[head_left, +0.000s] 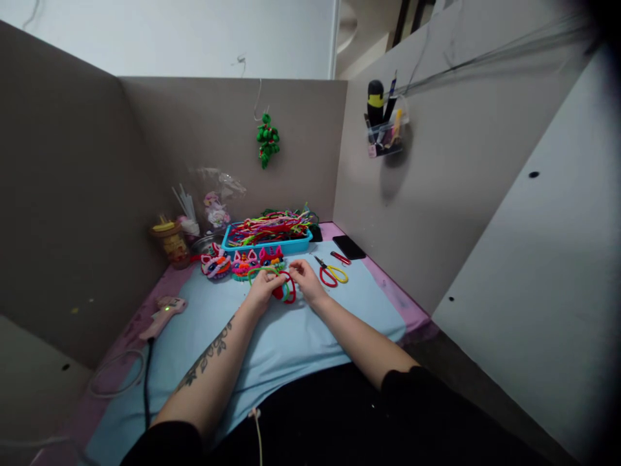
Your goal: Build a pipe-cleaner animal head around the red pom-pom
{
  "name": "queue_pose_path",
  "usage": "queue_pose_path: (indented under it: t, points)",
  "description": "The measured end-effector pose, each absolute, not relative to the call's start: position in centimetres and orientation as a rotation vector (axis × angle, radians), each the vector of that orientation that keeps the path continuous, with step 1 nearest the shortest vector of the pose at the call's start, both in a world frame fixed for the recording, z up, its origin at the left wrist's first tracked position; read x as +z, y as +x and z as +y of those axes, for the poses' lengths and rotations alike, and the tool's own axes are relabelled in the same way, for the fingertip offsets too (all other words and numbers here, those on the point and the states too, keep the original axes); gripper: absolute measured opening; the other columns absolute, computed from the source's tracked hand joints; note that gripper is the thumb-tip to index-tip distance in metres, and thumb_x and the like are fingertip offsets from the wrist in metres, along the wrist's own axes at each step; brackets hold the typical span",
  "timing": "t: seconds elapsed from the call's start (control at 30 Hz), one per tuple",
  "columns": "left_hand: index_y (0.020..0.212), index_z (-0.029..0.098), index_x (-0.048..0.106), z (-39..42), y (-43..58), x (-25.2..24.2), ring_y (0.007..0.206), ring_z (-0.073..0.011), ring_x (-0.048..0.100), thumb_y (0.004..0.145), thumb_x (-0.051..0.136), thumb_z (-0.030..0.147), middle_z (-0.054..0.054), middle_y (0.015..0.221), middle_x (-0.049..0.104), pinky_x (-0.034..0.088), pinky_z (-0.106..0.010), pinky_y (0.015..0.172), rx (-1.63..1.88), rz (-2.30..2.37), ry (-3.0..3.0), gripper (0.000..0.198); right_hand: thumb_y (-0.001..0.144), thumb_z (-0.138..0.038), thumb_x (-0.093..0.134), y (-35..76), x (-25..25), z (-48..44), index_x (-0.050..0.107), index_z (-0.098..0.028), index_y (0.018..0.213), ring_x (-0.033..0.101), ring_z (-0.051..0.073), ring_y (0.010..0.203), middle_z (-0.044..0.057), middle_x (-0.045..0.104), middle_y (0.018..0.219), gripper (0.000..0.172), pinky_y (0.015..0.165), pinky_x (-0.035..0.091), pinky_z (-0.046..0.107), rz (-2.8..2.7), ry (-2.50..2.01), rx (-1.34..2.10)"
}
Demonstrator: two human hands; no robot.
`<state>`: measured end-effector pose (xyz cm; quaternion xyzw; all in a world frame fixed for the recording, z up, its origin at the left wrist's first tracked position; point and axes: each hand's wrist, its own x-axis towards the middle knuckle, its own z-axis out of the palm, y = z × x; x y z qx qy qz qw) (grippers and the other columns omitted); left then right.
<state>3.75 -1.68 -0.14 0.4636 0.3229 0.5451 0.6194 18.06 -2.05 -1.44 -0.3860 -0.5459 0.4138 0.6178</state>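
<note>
My left hand [264,286] is closed on a small piece of bent pipe cleaners, with a green pipe cleaner [251,274] looping out to its left. A red pipe cleaner [294,292] curves in a loop between my two hands. Thumb and fingers of my right hand [305,279] are pinched at the top of that red loop; the exact grip is too small to see clearly. Red and pale blue parts of the piece show under the left fingers. Just beyond the hands sit colourful pipe-cleaner animal faces [244,264]. Scissors [334,274] with red and yellow handles lie right of my right hand.
A blue tray [295,246] heaped with pipe cleaners [272,226] stands at the back. A red-handled cutter [340,258] and a black phone [349,246] lie right. At left are a pink glue gun [165,316] with its cord and a jar [174,246]. Partition walls enclose the table.
</note>
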Motion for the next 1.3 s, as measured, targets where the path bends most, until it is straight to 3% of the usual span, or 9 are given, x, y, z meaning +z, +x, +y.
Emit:
queue_pose_path:
  t: [0.1,0.17,0.23,0.4,0.67,0.97,1.17,1.3]
  points:
    - [0.084,0.018,0.048,-1.2,3.4,0.1,0.047,-0.0075,0.052,0.056,0.084,0.032,0.008,0.055,0.056,0.036,-0.019,0.050,1.411,0.761,1.000,0.048,0.075,-0.031,0.065,18.0,-1.5,-2.7,0.061,-0.021,0.088,0.054,0.020,0.095,0.005,0.054,0.098,0.017,0.085,0.045,0.035,-1.474,-0.943,0.515]
    - [0.084,0.018,0.047,-0.9,3.3,0.2,0.049,-0.0072,0.053,0.056,0.084,0.031,0.008,0.056,0.056,0.037,-0.019,0.052,1.486,0.755,0.966,0.048,0.073,-0.025,0.068,17.5,-1.8,-3.0,0.064,-0.022,0.091,0.054,0.022,0.102,0.007,0.053,0.102,0.019,0.094,0.043,0.039,-1.581,-0.915,0.366]
    - [0.084,0.018,0.047,-0.9,3.3,0.2,0.051,-0.0076,0.053,0.055,0.084,0.031,0.008,0.057,0.056,0.038,-0.019,0.053,1.524,0.738,0.939,0.049,0.073,-0.022,0.068,17.0,-2.1,-3.0,0.065,-0.022,0.095,0.054,0.022,0.102,0.008,0.054,0.104,0.023,0.094,0.045,0.040,-1.623,-0.905,0.318]
    - [0.081,0.018,0.047,-1.3,3.7,0.5,0.054,-0.0089,0.056,0.051,0.086,0.032,0.007,0.058,0.057,0.042,-0.021,0.057,1.561,0.698,0.887,0.051,0.078,-0.023,0.064,16.4,-2.8,-2.4,0.067,-0.020,0.096,0.060,0.019,0.087,0.010,0.060,0.101,0.018,0.075,0.053,0.033,-1.666,-0.883,0.333]
    - [0.079,0.017,0.048,-1.2,3.7,0.2,0.050,-0.0087,0.055,0.050,0.087,0.033,0.006,0.057,0.058,0.040,-0.020,0.053,1.559,0.730,0.820,0.051,0.082,-0.024,0.063,16.5,-3.3,-2.4,0.071,-0.023,0.095,0.063,0.020,0.090,0.010,0.065,0.102,0.016,0.083,0.054,0.036,-1.730,-0.838,0.247]
    - [0.085,0.017,0.046,-1.1,3.7,0.1,0.047,-0.0099,0.055,0.048,0.087,0.037,0.006,0.057,0.059,0.039,-0.021,0.047,1.550,0.791,0.791,0.058,0.082,-0.021,0.060,16.8,-2.7,-2.8,0.068,-0.019,0.105,0.063,0.018,0.083,0.012,0.062,0.106,0.024,0.071,0.056,0.032,-1.711,-0.841,0.277]
    - [0.083,0.018,0.045,-1.4,3.8,0.3,0.044,-0.0070,0.050,0.050,0.086,0.030,0.010,0.053,0.053,0.035,-0.018,0.045,1.575,0.804,0.811,0.054,0.082,-0.023,0.060,16.7,-2.8,-3.0,0.069,-0.021,0.093,0.062,0.019,0.088,0.011,0.060,0.106,0.015,0.072,0.055,0.033,-1.715,-0.852,0.301]
    - [0.081,0.019,0.046,-1.2,3.7,0.3,0.044,-0.0079,0.052,0.051,0.084,0.027,0.010,0.053,0.055,0.038,-0.019,0.046,1.583,0.808,0.788,0.049,0.080,-0.023,0.060,16.7,-2.6,-3.0,0.062,-0.022,0.107,0.060,0.018,0.087,0.011,0.059,0.112,0.027,0.072,0.053,0.032,-1.678,-0.834,0.413]
